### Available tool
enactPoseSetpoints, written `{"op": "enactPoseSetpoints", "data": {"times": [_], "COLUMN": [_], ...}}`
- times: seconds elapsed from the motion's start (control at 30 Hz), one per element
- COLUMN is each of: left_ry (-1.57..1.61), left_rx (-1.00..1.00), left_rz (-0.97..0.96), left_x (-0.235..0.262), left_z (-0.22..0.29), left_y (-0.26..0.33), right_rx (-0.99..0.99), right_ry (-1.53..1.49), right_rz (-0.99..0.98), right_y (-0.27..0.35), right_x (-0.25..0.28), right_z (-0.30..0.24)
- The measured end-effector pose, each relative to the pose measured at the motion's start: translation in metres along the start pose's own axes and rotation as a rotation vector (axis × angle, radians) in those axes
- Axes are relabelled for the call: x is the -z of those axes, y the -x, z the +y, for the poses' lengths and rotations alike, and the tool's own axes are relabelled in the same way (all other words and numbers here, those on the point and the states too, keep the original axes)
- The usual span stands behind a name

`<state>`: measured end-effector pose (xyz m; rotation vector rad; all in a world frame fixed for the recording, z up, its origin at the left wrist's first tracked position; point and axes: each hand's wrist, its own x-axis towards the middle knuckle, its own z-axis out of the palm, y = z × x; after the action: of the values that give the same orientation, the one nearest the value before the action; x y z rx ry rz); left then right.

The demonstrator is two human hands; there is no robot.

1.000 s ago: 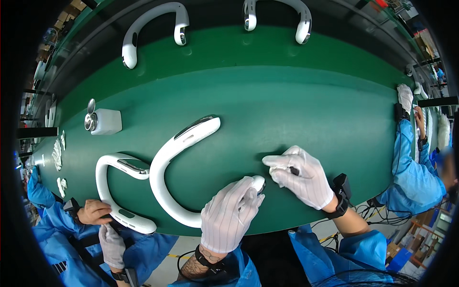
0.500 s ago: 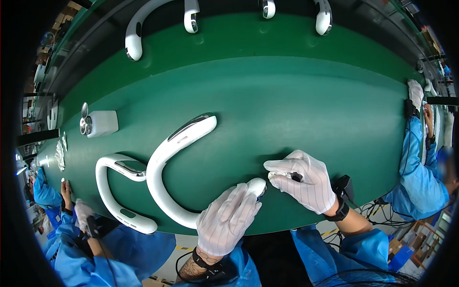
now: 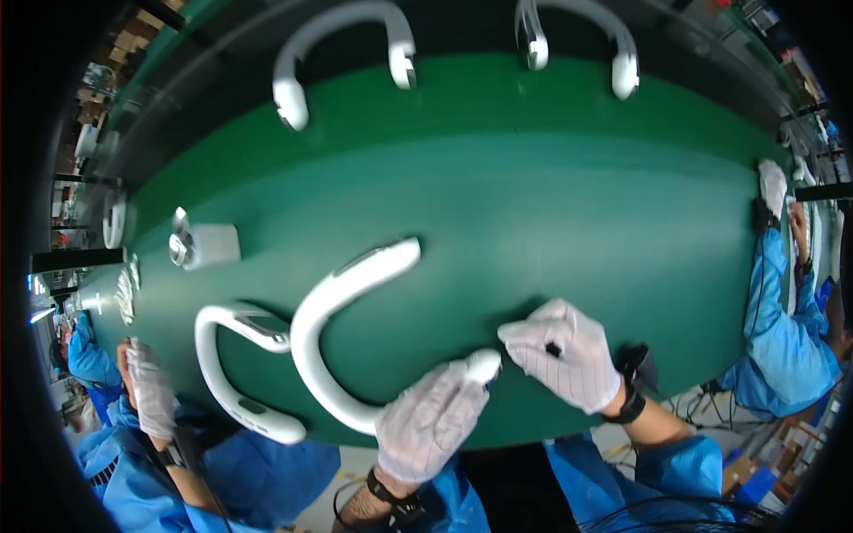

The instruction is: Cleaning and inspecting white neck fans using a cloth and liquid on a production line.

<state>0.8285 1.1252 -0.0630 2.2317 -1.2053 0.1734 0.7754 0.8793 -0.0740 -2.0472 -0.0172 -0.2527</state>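
A white C-shaped neck fan (image 3: 322,311) lies on the green table, its far arm reaching up and to the right. Over its near arm is my left hand (image 3: 425,428), in a striped white glove, with the fingers closed round it. The rounded tip sticks out past my fingers. Just right of that tip, apart from it, my gloved right hand (image 3: 569,355) is held in a pinch. A small dark bit shows in the right hand between thumb and fingers; what it is cannot be made out.
A second white neck fan (image 3: 218,369) lies to the left. Beyond it stands a whitish bottle (image 3: 213,246) with a raised metal lid. Two more neck fans (image 3: 391,44) (image 3: 613,40) sit at the far edge. Co-workers' gloved hands (image 3: 149,391) (image 3: 773,188) are at both sides.
The view has shifted, so the table things sit lower in the picture. My hands keep nearly the same pose. At left, the co-worker's hands have come together.
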Motion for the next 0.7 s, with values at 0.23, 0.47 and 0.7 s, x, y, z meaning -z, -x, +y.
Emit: {"op": "enactPoseSetpoints", "data": {"times": [0.23, 0.47, 0.7], "left_ry": [-0.222, -0.158, -0.222], "left_rx": [0.037, -0.051, 0.047], "left_rz": [-0.135, 0.057, -0.307], "left_x": [0.002, -0.001, 0.004], "left_z": [0.012, 0.006, 0.012], "left_y": [-0.017, 0.002, -0.014], "right_rx": [-0.024, 0.023, -0.390], "right_ry": [-0.048, -0.117, -0.108], "right_rz": [0.040, 0.001, -0.065], "right_y": [0.001, 0.011, -0.026], "right_x": [-0.009, -0.012, 0.018], "right_z": [-0.005, 0.003, -0.035]}}
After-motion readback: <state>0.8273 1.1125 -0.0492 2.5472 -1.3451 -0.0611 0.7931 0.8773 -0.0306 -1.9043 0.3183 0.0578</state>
